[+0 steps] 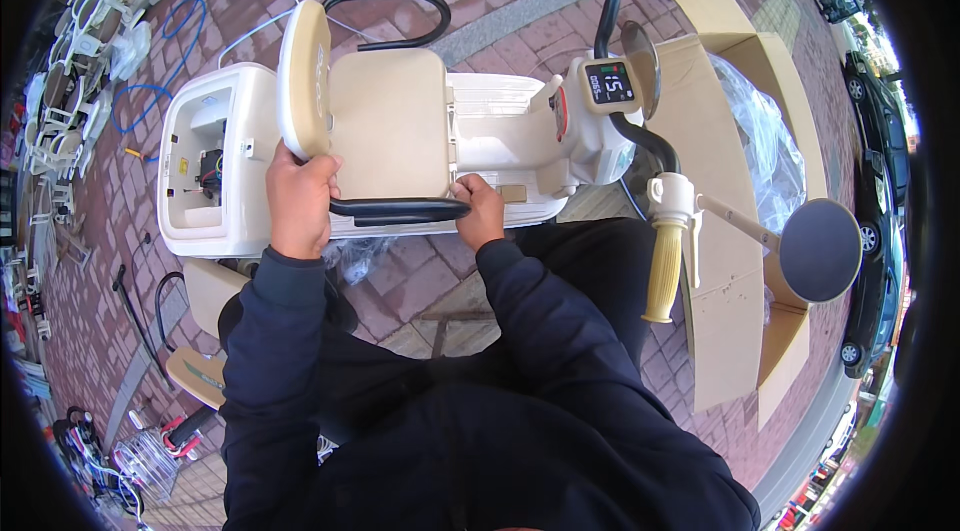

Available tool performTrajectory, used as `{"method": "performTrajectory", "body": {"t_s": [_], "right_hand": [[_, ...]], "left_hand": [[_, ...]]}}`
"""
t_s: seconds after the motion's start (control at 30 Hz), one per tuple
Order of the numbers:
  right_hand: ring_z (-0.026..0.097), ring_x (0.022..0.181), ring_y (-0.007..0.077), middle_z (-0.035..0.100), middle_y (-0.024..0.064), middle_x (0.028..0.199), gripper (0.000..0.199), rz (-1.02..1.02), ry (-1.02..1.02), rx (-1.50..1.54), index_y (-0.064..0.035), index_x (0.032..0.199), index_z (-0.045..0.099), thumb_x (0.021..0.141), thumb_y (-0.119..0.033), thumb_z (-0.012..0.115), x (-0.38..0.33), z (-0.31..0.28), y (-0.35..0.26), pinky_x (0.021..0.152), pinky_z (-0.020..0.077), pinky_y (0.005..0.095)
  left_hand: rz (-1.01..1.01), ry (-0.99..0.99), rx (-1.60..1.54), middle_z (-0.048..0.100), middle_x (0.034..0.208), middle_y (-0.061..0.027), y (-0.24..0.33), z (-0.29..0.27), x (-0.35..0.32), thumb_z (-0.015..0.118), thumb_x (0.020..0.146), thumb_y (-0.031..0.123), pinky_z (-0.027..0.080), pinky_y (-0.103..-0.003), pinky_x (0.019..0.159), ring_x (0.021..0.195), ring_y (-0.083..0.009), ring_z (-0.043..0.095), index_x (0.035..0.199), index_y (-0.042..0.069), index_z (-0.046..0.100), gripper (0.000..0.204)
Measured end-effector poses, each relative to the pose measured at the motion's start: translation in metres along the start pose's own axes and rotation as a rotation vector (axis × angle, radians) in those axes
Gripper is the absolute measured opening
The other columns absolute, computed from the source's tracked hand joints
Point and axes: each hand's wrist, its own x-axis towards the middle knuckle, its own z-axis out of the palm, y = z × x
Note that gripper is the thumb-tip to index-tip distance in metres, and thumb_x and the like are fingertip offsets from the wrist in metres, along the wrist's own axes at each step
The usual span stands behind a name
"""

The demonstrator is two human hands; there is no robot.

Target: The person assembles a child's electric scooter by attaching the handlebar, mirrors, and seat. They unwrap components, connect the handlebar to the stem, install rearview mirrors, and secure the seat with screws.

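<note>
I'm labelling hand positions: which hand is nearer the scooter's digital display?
Right. The right hand is at the front end of the black armrest, left of the digital display; the left hand is farther left, by the backrest.

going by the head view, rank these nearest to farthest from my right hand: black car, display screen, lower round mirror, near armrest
1. Near armrest: at the fingers of your right hand, on its left.
2. Display screen: ahead and right, between the handlebars.
3. Lower round mirror: farther right, on its stalk.
4. Black car: far right, beyond the cardboard box.
</note>
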Motion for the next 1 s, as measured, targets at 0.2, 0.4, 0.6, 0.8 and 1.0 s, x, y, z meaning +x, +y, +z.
{"method": "performTrajectory", "body": {"t_s": [0.2, 0.4, 0.6, 0.8, 1.0], "right_hand": [[0.067, 0.074, 0.0251, 0.071, 0.0161, 0.081, 0.016, -0.007, 0.045, 0.041, -0.0014, 0.098, 0.071, 0.103, -0.017, 0.070, -0.002, 0.008, 0.008, 0.073, 0.0543, 0.0380], [0.070, 0.078, 0.0295, 0.072, 0.0177, 0.084, 0.018, 0.196, 0.012, 0.260, -0.0015, 0.096, 0.069, 0.103, -0.018, 0.070, -0.003, 0.014, 0.014, 0.075, 0.0548, 0.0400], [0.066, 0.076, 0.0232, 0.072, 0.0146, 0.083, 0.018, -0.032, 0.093, -0.005, 0.0002, 0.096, 0.069, 0.103, -0.016, 0.070, -0.004, 0.010, 0.003, 0.074, 0.0539, 0.0377], [0.064, 0.075, 0.0186, 0.071, 0.0123, 0.081, 0.018, 0.105, 0.062, 0.173, 0.0014, 0.096, 0.069, 0.103, -0.015, 0.069, -0.004, 0.013, 0.002, 0.073, 0.0533, 0.0364], [0.063, 0.074, 0.0163, 0.070, 0.0093, 0.080, 0.018, 0.107, 0.038, 0.140, 0.0018, 0.096, 0.069, 0.103, -0.015, 0.069, -0.001, 0.011, 0.009, 0.071, 0.0526, 0.0349]], "left_hand": [[0.070, -0.102, -0.029, 0.067, 0.105, -0.0084, 0.012, 0.004, -0.004, 0.066, 0.090, -0.002, 0.051, -0.026, 0.062, 0.072, -0.0099, 0.058, 0.140, -0.008, 0.056, 0.051], [0.267, -0.221, -0.044, 0.066, 0.124, -0.0124, 0.015, 0.029, -0.031, 0.065, 0.093, -0.002, 0.056, -0.027, 0.072, 0.082, -0.0110, 0.061, 0.166, -0.007, 0.031, 0.080], [-0.097, 0.042, -0.049, 0.066, 0.100, -0.0097, 0.009, 0.002, -0.005, 0.059, 0.091, -0.004, 0.056, -0.029, 0.062, 0.068, -0.0136, 0.061, 0.138, -0.007, 0.055, 0.048], [-0.004, 0.024, -0.032, 0.063, 0.091, -0.0081, -0.003, -0.001, -0.001, 0.058, 0.090, -0.005, 0.054, -0.030, 0.058, 0.064, -0.0132, 0.059, 0.126, -0.004, 0.058, 0.036], [-0.004, 0.005, 0.019, 0.062, 0.095, -0.0054, 0.002, 0.001, -0.001, 0.062, 0.093, 0.000, 0.051, -0.030, 0.061, 0.069, -0.0132, 0.058, 0.123, -0.001, 0.060, 0.030]]}}
